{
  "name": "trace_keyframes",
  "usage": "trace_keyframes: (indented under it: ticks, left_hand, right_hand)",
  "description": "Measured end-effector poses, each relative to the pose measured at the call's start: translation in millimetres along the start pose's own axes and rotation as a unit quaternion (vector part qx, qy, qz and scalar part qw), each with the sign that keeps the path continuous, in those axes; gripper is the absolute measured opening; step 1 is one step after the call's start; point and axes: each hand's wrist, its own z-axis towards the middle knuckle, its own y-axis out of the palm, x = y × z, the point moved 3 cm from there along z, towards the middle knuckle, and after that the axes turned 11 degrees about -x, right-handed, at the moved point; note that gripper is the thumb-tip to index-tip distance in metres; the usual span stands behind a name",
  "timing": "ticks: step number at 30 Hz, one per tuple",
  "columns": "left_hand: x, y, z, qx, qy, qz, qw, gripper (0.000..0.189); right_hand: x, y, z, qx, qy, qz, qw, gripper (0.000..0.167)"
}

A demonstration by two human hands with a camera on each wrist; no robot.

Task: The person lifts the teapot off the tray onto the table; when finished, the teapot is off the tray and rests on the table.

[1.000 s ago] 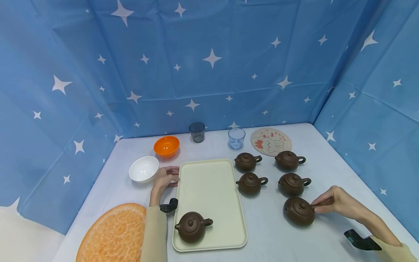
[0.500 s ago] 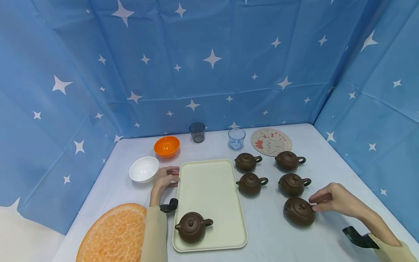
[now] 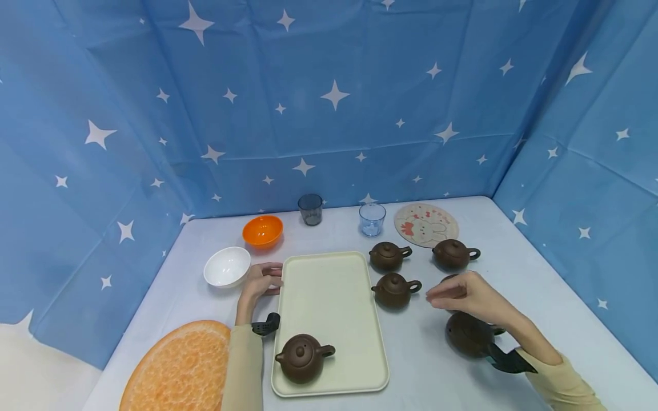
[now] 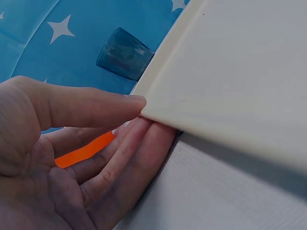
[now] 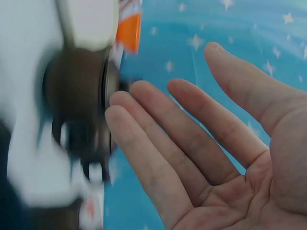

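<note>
My left hand (image 3: pixel 259 281) pinches the left rim of a cream tray (image 3: pixel 329 297). In the left wrist view the thumb lies on the rim and the fingers are under it. A dark brown teapot (image 3: pixel 300 361) stands on the tray near its front left corner. My right hand (image 3: pixel 470 295) is over the table with its fingers apart and nothing between them. It partly covers one teapot, and a second teapot (image 3: pixel 466 333) sits under the wrist. Another teapot (image 3: pixel 393 290) stands left of its fingertips. In the right wrist view the teapots (image 5: pixel 72 88) are blurred.
More teapots (image 3: pixel 386 255) stand behind. A white bowl (image 3: pixel 227 267) and an orange bowl (image 3: pixel 263 232) lie left of a grey glass (image 3: pixel 311 210). A clear bluish glass (image 3: pixel 372 220), a round bunny mat (image 3: pixel 426 225) and an orange-patterned round mat (image 3: pixel 180 368) are also on the table.
My right hand has let go of the front right teapot's handle and moved left and away from me, over the teapots. The left hand stays on the tray rim.
</note>
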Motion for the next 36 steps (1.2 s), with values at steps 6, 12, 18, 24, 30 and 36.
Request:
trace_keyframes:
  ticks: [6, 12, 18, 24, 30, 36]
  left_hand:
    - [-0.4, 0.2, -1.1, 0.001, 0.0, 0.0, 1.0, 0.048]
    - [-1.3, 1.2, -1.1, 0.0, 0.004, -0.007, 1.0, 0.047]
    - [-2.9, 2.6, -1.1, -0.001, 0.006, -0.01, 0.9999, 0.047]
    - [-2.5, 2.5, -1.7, -0.001, 0.006, -0.011, 0.9999, 0.047]
    - [-1.5, 0.6, -1.8, -0.001, 0.01, -0.008, 0.9999, 0.047]
    - [-1.0, 0.2, -1.3, -0.001, 0.003, -0.002, 1.0, 0.047]
  right_hand:
    - [-17, 42, 42.5, -0.041, -0.025, 0.043, 0.9979, 0.028]
    - [-32, 93, 80.1, -0.066, -0.057, 0.074, 0.9934, 0.026]
    - [-43, 127, 98.0, -0.085, -0.075, 0.098, 0.9887, 0.024]
    - [-47, 145, 104.3, -0.092, -0.09, 0.117, 0.9847, 0.023]
    - [-49, 158, 108.1, -0.093, -0.08, 0.126, 0.9844, 0.018]
    - [-52, 166, 114.1, -0.076, -0.075, 0.098, 0.9894, 0.016]
